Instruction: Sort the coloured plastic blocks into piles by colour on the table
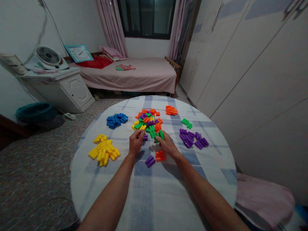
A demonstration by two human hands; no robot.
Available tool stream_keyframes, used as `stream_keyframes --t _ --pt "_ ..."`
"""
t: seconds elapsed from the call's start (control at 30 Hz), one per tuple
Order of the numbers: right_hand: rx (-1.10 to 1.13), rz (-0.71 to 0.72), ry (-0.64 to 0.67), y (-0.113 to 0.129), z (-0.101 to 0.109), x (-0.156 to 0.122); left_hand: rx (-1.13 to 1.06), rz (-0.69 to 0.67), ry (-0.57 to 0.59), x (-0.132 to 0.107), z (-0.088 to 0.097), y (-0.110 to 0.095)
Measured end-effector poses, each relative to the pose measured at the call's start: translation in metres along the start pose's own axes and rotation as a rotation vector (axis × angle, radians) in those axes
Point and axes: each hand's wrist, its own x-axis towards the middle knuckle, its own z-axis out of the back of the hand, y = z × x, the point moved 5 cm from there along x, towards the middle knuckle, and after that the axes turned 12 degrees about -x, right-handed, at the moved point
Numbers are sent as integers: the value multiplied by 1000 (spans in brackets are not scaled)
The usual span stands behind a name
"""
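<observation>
My right hand (167,145) is closed around green plastic blocks (161,134) at the near edge of a mixed heap (149,118) of coloured blocks. Close by on the left, my left hand (136,142) has its thumb and fingers pinched together at the heap's edge; whatever is between them is hidden. A purple block (145,138) lies beside those fingertips. Nearer to me, between the forearms, an orange block (160,156) and a purple block piece (150,161) rest on the tablecloth.
Sorted piles surround the heap on the round table (141,205): blue blocks (116,120), yellow blocks (104,150), orange blocks (171,110), green blocks (187,123) and purple blocks (187,138). Beyond stand a bed (149,75), a cabinet (74,91) and a wardrobe (252,80).
</observation>
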Motion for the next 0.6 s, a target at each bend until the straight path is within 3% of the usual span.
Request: stream_keyframes --t 0.17,0.27,0.33,0.43,0.53,0.6 --pt "-63 38 38 10 -1 3 -61 97 144 -2 -7 10" --pt "-205 57 -40 9 22 10 -34 112 90 -1 -3 12" --pt "-348 12 -192 -1 58 20 -38 123 -5 0 3 13" --pt "-640 -147 -439 -30 132 37 -69 140 -126 1 9 16" --pt "-829 -332 -509 -72 195 51 -84 153 -195 2 13 21" --pt "-880 -379 -523 -97 222 58 -86 157 -228 4 15 24"
